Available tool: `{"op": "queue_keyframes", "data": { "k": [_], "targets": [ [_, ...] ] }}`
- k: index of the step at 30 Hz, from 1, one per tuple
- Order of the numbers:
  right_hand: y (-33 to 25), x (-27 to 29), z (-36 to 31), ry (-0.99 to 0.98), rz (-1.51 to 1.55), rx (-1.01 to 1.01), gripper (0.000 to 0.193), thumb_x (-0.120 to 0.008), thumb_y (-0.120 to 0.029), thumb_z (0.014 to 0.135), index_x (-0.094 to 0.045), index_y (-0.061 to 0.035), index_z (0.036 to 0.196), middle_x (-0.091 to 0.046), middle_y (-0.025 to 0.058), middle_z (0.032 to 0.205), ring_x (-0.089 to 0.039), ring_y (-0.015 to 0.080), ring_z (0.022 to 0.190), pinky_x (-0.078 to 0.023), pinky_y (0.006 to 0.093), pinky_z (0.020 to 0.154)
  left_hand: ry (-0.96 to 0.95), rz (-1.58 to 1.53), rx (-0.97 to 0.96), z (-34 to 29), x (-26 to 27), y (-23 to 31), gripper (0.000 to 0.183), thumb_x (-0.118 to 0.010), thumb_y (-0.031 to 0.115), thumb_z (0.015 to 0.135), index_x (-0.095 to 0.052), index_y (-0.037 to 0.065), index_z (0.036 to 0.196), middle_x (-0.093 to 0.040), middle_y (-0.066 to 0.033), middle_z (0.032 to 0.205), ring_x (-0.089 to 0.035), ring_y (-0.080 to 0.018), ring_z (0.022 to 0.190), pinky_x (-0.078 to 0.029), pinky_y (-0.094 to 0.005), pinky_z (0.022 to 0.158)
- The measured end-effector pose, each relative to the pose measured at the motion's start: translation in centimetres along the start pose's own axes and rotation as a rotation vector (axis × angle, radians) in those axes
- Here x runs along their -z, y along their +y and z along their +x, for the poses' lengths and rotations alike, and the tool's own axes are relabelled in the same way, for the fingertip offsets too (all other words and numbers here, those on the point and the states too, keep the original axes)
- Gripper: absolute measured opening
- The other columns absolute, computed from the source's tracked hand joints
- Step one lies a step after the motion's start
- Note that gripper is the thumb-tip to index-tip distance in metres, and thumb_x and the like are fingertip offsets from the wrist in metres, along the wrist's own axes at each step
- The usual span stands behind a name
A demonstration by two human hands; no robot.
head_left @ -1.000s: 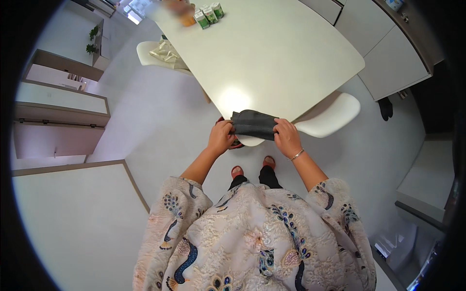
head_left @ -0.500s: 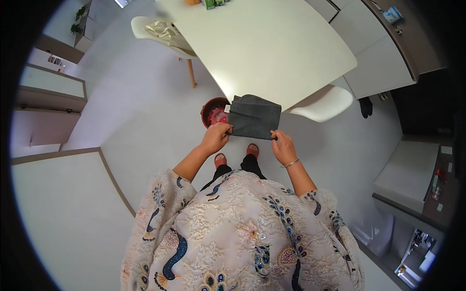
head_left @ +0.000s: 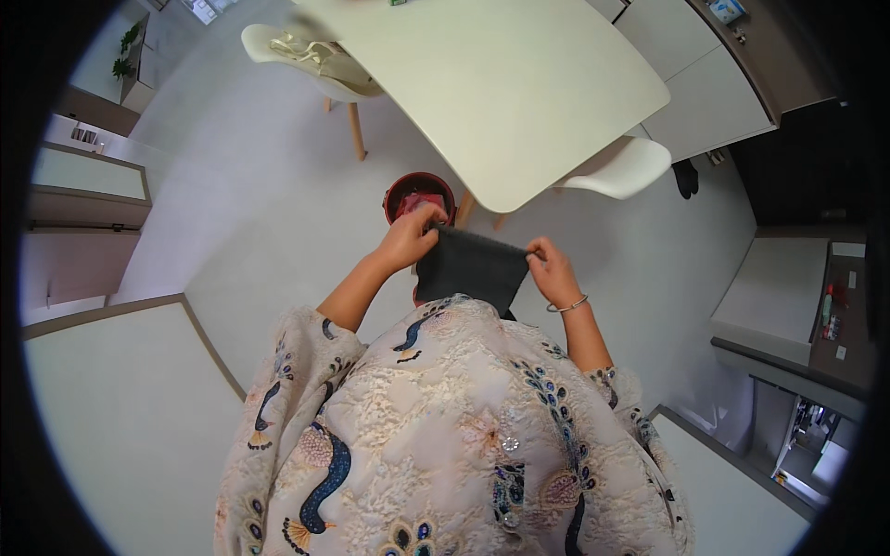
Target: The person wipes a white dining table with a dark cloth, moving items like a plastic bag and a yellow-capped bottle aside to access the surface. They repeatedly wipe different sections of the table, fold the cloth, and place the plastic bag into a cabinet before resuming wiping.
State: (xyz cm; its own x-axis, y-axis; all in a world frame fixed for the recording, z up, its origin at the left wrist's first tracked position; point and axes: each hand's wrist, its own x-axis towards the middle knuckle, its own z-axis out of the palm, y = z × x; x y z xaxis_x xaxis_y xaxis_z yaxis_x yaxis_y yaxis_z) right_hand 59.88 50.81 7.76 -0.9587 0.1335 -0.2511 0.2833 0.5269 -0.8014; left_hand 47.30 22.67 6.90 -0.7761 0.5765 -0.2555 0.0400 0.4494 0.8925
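A dark grey cloth (head_left: 473, 269) is stretched between my two hands in front of my body. My left hand (head_left: 413, 236) pinches its upper left corner. At the upper right corner, the fingers of my right hand (head_left: 551, 269) are closed on it; a bracelet circles that wrist. The cloth hangs down from its top edge and covers most of my feet. Just beyond my left hand, a red bin (head_left: 419, 190) stands on the floor with pinkish-red plastic inside. My fingers hide part of its near rim.
Ahead stands a white table (head_left: 519, 111), its rounded corner nearest me. One white chair (head_left: 621, 169) is at its right side, another chair (head_left: 348, 79) at the left with a pale bag (head_left: 320, 54) on it. Cabinets (head_left: 714, 107) line the right, and a white panel (head_left: 120, 398) stands left.
The cloth has swung from lying out over the table corner to hanging down toward me. My view has shifted, so the table corner and bin show more fully.
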Motion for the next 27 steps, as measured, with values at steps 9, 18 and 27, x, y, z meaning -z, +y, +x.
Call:
{"op": "queue_keyframes", "data": {
  "k": [9, 18, 27],
  "targets": [
    [-3.3, 1.5, 1.1, 0.051, 0.082, 0.023, 0.010, -0.058, -0.004, 0.087, -0.058, -0.0014, 0.096, -0.064, 0.0061, 0.079, -0.061, 0.0129, 0.074, -0.048, 0.0267, 0.068, -0.032, -0.322, 0.040, 1.1, 2.4, 0.7, 0.034, -0.054, -0.004, 0.084, -0.056, 0.004, 0.117, -0.062, -0.0037, 0.096, -0.059, -0.0108, 0.085, -0.050, -0.0268, 0.076],
    [-1.0, 1.6, 9.1, 0.148, 0.391, -0.003, 0.014, -0.059, -0.005, 0.089, -0.061, -0.0002, 0.102, -0.064, 0.0001, 0.081, -0.055, 0.0055, 0.072, -0.045, 0.0218, 0.067, 0.121, -0.276, 0.007, 7.2, 5.1, 2.0, 0.033, -0.059, 0.004, 0.089, -0.055, 0.002, 0.122, -0.061, -0.0004, 0.084, -0.056, -0.0070, 0.077, -0.048, -0.0228, 0.070],
    [1.1, -1.4, 10.5, 0.187, 0.233, -0.030, 0.022, -0.060, -0.011, 0.090, -0.063, -0.0012, 0.110, -0.069, 0.0099, 0.100, -0.066, 0.0155, 0.087, -0.052, 0.0288, 0.075, 0.481, -0.061, 0.090, 5.9, 3.9, -4.4, 0.020, -0.064, 0.008, 0.085, -0.066, 0.000, 0.103, -0.069, -0.0085, 0.092, -0.065, -0.0154, 0.086, -0.051, -0.0303, 0.078]
  ]
}}
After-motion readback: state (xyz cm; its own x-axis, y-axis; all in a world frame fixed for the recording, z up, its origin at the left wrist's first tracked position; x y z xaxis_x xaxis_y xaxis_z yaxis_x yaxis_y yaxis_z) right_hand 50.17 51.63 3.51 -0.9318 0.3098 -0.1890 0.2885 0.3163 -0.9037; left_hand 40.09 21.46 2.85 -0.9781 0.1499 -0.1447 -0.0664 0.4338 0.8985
